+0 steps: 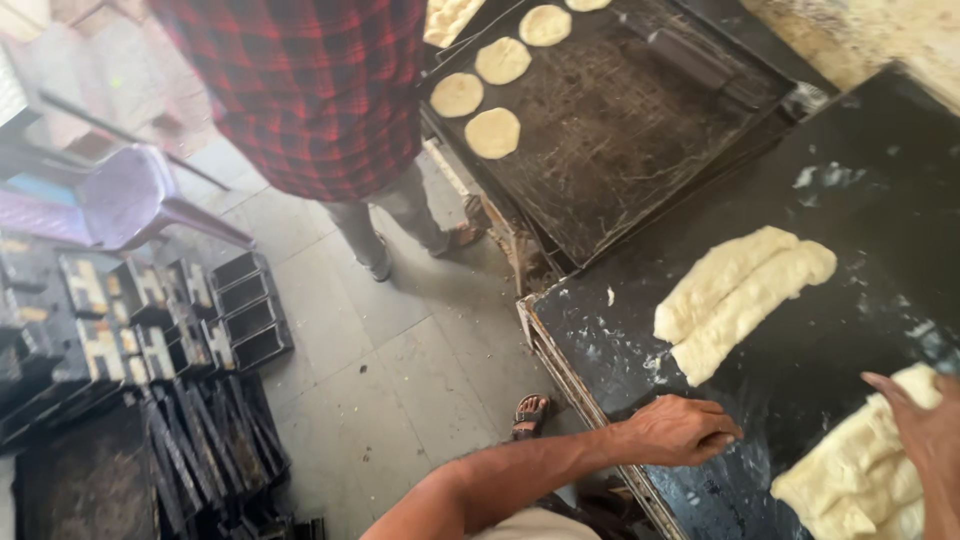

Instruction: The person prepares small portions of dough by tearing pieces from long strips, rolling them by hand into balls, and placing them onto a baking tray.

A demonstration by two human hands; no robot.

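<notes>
My left hand [682, 431] rests curled on the near edge of a dark work table [850, 200], fingers closed, holding nothing I can see. At the lower right my right hand [925, 440] presses on a pile of pale dough [860, 475]. Two long dough rolls [738, 297] lie side by side further back on the table, apart from both hands.
A black griddle [640, 120] behind the table carries several round flatbreads [492, 132]. A person in a red checked shirt [310, 90] stands beside it. Stacked dark baking tins [150, 330] fill the floor at left, behind them a purple plastic chair [130, 195]. My sandalled foot [530, 413] shows below.
</notes>
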